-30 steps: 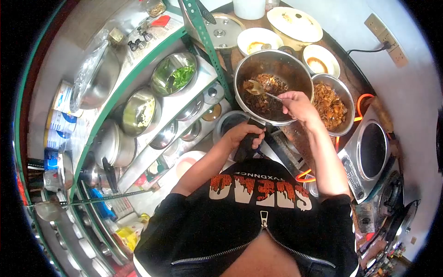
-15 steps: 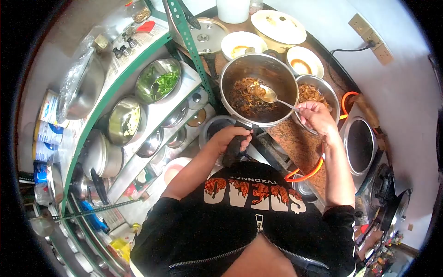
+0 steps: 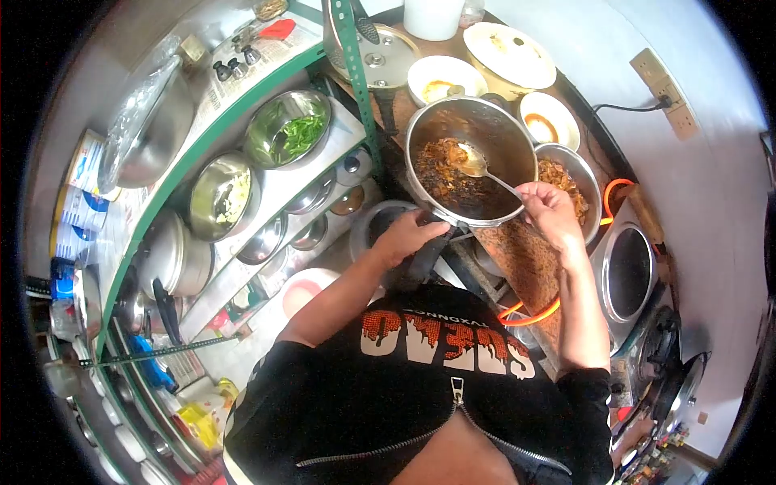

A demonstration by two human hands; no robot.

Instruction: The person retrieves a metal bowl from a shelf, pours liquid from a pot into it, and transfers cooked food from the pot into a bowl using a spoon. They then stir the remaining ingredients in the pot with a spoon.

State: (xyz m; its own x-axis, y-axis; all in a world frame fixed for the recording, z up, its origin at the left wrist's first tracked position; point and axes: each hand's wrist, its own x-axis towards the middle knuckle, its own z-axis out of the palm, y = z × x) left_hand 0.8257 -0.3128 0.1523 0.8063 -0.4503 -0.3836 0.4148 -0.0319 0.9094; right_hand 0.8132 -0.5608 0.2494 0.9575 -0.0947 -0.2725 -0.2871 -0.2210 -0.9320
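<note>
Dark brown chopped food (image 3: 453, 174) lies along the left side and bottom of a deep metal pot (image 3: 505, 129), which looks tilted. My right hand (image 3: 550, 212) grips the handle of a metal spoon (image 3: 475, 165), whose bowl rests at the food inside the pot. At the pot's near side, my left hand (image 3: 408, 238) is closed on the black pot handle (image 3: 426, 257). Right of the pot, partly behind my right hand, stands a metal bowl (image 3: 592, 190) of brown food.
Behind the pot are a white bowl (image 3: 447, 74), a smaller bowl (image 3: 560, 113), a lidded cream dish (image 3: 517, 56) and a glass lid (image 3: 386, 56). Bowls of greens (image 3: 299, 137) and chopped pale food (image 3: 234, 198) stand on the left shelf (image 3: 343, 133). An orange hose (image 3: 537, 317) loops right.
The spoon has moved from the left part of the pot toward its middle, with my right hand shifting right and down. My left hand stays at the pot handle. The camera view has shifted.
</note>
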